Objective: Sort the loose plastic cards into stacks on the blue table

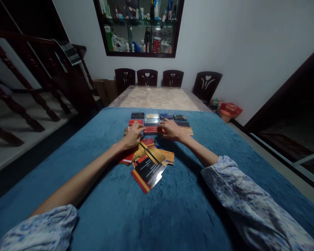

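Note:
Between my two hands lies a red card (150, 130), flat on the blue cloth. My left hand (133, 136) has its fingers bent and closed against the card's left end. At its right end, the curled fingers of my right hand (170, 130) press on the card. Rows of cards lie just beyond: a red card (136, 122), a silver card (151, 121), a dark card (137, 115) and several more. Nearer to me is a loose, overlapping pile with a black card (150, 170), a gold card (155, 154) and an orange card (169, 157).
The blue cloth (115, 209) covers the near part of the table; its marble-patterned top (159, 97) shows farther off. Several dark chairs, among them one chair (207, 85) at the right, stand by the wall. A wooden railing (23, 38) runs along the left.

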The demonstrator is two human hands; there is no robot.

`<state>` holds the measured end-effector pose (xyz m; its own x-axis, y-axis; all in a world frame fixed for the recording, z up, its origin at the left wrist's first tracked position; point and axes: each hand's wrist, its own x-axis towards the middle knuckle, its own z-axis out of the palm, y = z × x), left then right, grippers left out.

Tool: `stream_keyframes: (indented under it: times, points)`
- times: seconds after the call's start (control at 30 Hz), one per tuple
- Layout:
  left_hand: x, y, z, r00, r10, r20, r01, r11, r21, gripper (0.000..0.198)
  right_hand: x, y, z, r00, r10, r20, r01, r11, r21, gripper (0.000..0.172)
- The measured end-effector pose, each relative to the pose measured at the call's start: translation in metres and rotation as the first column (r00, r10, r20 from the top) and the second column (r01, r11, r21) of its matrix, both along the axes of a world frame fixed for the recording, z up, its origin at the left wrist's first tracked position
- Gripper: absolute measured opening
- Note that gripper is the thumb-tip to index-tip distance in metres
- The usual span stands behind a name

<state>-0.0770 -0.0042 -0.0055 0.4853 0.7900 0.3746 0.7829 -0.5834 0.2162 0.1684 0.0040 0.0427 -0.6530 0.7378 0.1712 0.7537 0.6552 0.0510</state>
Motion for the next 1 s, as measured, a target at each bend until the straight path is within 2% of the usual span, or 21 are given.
stream_keyframes:
  times: [0.23, 0.37, 0.63, 0.77, 1.0]
  points:
    - [0.010, -0.030, -0.001, 0.994, -0.105, 0.019, 0.106, 0.992, -0.064, 0.032, 0.010, -0.014, -0.022, 0.995, 0.052, -0.084, -0.052, 0.999, 0.000, 0.017]
    - [0.013, -0.043, 0.002, 0.985, -0.173, 0.000, 0.172, 0.978, -0.120, 0.032, 0.011, -0.025, -0.026, 0.991, 0.074, -0.113, -0.076, 0.997, -0.013, 0.017]
    - [0.013, -0.056, 0.000, 0.964, -0.266, -0.022, 0.249, 0.927, -0.281, 0.059, 0.007, -0.050, -0.027, 0.981, 0.144, -0.127, -0.150, 0.988, -0.040, 0.016]
    - [0.011, -0.060, -0.001, 0.962, -0.272, -0.031, 0.253, 0.927, -0.276, 0.059, 0.006, -0.061, -0.028, 0.977, 0.174, -0.123, -0.180, 0.983, -0.036, 0.024]
    - [0.005, -0.065, 0.001, 0.964, -0.251, -0.086, 0.226, 0.947, -0.229, 0.046, 0.007, -0.073, -0.027, 0.972, 0.218, -0.086, -0.227, 0.968, -0.107, 0.036]
